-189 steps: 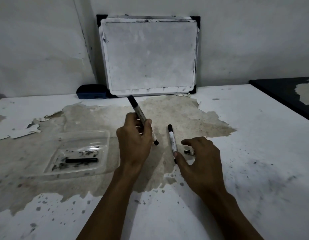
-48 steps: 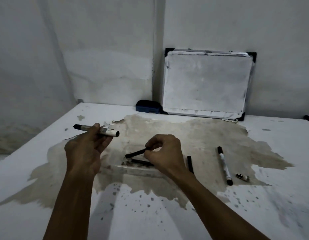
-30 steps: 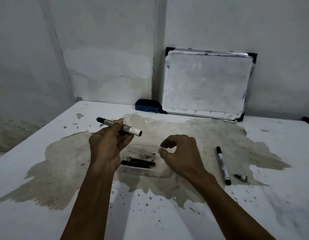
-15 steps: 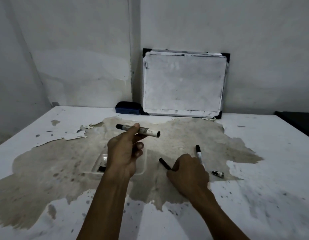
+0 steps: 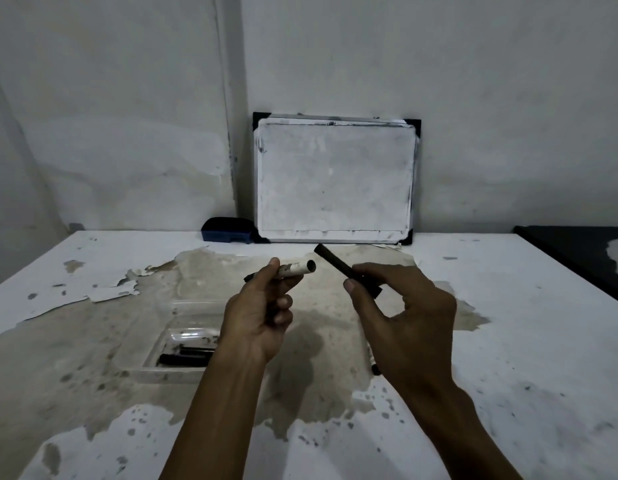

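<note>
Two hands [image 5: 257, 317] hold marker [image 5: 295, 269]; refill [image 5: 338, 268]

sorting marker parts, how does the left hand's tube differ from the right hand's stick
The tube is pale and labelled with an open hollow end; the stick is plain black all over. The tube lies nearly level in the left hand; the stick tilts up-left in the right hand. Both are held up, ends near but apart.
</note>
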Demonstrator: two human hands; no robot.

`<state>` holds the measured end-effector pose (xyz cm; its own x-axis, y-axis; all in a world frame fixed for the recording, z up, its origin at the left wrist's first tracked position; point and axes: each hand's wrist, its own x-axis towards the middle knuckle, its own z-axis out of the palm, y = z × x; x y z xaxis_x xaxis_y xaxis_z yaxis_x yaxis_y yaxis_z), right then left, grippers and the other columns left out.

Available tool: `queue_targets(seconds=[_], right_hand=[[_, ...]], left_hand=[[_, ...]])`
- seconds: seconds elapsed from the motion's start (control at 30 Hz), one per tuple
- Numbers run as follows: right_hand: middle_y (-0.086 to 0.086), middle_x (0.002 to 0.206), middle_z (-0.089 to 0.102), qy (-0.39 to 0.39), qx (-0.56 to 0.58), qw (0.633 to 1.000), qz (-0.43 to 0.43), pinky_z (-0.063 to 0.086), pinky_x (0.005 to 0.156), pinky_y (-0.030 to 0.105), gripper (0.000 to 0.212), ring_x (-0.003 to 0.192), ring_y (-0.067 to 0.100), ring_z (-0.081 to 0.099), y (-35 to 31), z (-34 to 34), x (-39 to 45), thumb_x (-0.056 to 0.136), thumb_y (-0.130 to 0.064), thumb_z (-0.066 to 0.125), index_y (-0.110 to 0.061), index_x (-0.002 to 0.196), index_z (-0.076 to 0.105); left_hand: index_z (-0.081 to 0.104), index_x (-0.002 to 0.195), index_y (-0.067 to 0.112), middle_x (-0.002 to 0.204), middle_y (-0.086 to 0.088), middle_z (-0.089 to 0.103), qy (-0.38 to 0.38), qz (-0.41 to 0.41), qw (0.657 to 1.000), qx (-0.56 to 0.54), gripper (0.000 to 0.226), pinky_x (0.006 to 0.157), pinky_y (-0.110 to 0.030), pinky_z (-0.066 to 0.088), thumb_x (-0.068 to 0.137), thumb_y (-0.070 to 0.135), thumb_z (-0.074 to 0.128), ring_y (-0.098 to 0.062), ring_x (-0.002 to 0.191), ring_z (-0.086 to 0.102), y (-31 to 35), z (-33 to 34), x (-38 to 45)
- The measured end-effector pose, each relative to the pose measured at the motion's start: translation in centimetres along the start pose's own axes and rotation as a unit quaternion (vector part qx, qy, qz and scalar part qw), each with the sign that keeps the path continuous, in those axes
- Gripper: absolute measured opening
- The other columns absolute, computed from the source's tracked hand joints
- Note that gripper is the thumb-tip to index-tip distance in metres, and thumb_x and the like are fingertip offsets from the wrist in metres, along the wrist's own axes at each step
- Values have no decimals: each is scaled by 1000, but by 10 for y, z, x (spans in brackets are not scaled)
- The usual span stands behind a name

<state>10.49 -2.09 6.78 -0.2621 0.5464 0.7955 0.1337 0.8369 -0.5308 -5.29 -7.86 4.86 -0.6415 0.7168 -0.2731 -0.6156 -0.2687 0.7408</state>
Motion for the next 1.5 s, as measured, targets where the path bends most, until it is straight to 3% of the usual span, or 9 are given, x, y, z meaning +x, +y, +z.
queue_targets(seconds=[0.4,0.57,0.73,0.83,0.97,1.07,1.2,1.33,1.5], right_hand=[[-5,75,72,-51,-44,997,-28,52,67,43,15,74,18,63,17,-8,-5,75,-18,74,-18,89,76],[-3,74,70,-86,-80,992,-35,50,66,46,17,73,21,60,19,-10,2,74,-21,72,-20,90,77],[-3,85,74,-119,-77,989,-42,52,76,44,25,81,19,64,10,-6,17,73,-24,75,-21,98,75],[-3,102,73,-132,-83,987,-34,52,87,41,49,96,18,65,6,-8,22,69,-31,81,-22,116,67],[-6,102,72,-111,-44,993,19,46,85,17,52,94,7,64,16,-20,19,69,-39,82,-25,116,65],[-7,103,71,-86,-31,994,53,39,82,0,47,93,-2,61,27,-27,12,72,-37,80,-25,115,65],[-5,116,62,-121,-46,992,5,44,89,16,53,109,9,56,27,-27,9,79,-35,71,-29,129,55],[-1,119,53,-150,-102,983,-32,46,83,18,51,113,14,48,27,-18,7,81,-38,67,-32,131,54],[3,121,54,-148,-123,981,-21,51,80,29,44,115,18,49,32,-8,0,79,-40,66,-29,120,62]], left_hand=[[69,76,9,83,-14,78,22,35,997,66,21,32,-16,26,90,25,68,-7,33,39,-2,5,1],[70,92,2,82,-16,79,49,72,986,139,24,35,-17,28,87,25,72,-9,35,42,-4,9,1],[68,79,10,72,-9,77,-3,-51,997,54,19,30,-15,25,88,26,69,-5,33,39,-18,22,-4],[65,95,7,53,-2,69,-18,-141,990,-24,20,27,-14,22,91,27,65,-3,28,38,-23,26,-3],[67,91,4,61,-7,73,-45,-285,937,-196,21,25,-15,21,88,24,69,-5,25,42,-28,24,6],[68,85,-1,69,-11,75,-46,-330,907,-257,23,23,-16,22,88,21,69,-8,25,45,-37,25,10],[72,73,-5,74,-2,70,-27,-335,913,-232,30,25,-14,21,86,23,71,-7,25,41,-48,28,11],[75,69,-6,69,6,55,-25,-333,916,-221,34,25,-15,22,85,24,72,-6,26,37,-52,28,11],[73,79,-2,83,-1,74,-22,-288,940,-183,24,29,-11,21,85,21,71,-4,27,43,-46,31,5]])
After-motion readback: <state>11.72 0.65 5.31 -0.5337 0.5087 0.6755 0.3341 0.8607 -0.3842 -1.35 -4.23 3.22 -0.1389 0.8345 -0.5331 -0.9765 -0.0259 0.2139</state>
